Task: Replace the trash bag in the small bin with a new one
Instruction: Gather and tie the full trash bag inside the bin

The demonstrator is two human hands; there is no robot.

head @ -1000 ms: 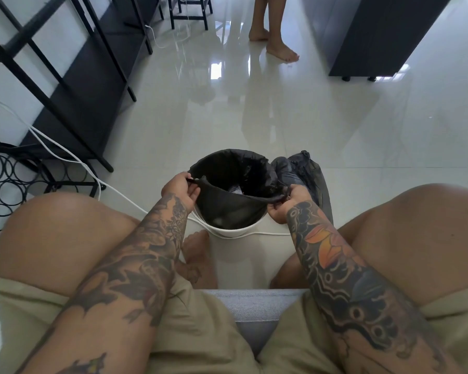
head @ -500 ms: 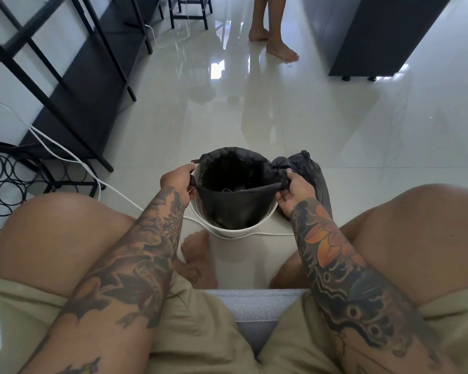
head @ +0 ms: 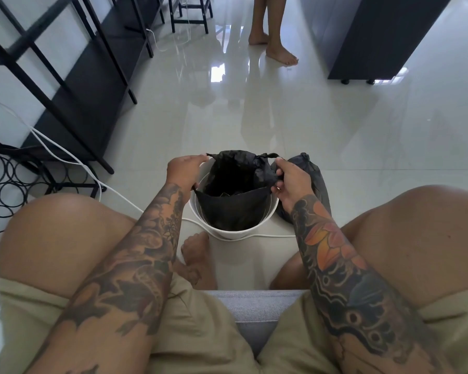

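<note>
both hands hold the black bag's mouth edge: left hand (head: 185, 168) at the left, right hand (head: 291, 177) pinching the right. bag (head: 235, 190) sits in white bin (head: 231, 230) on floor (head: 362, 147), between knees. tied dark bag (head: 312, 174) just beside, right. open floor beyond.

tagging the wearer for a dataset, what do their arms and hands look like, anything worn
Both forearms are bare and sleeveless, covered in dense tattoos down to the wrists. The right arm's ink includes orange and red flower shapes; the left arm's is mostly dark shading. The left hand and right hand wear no gloves.
</note>
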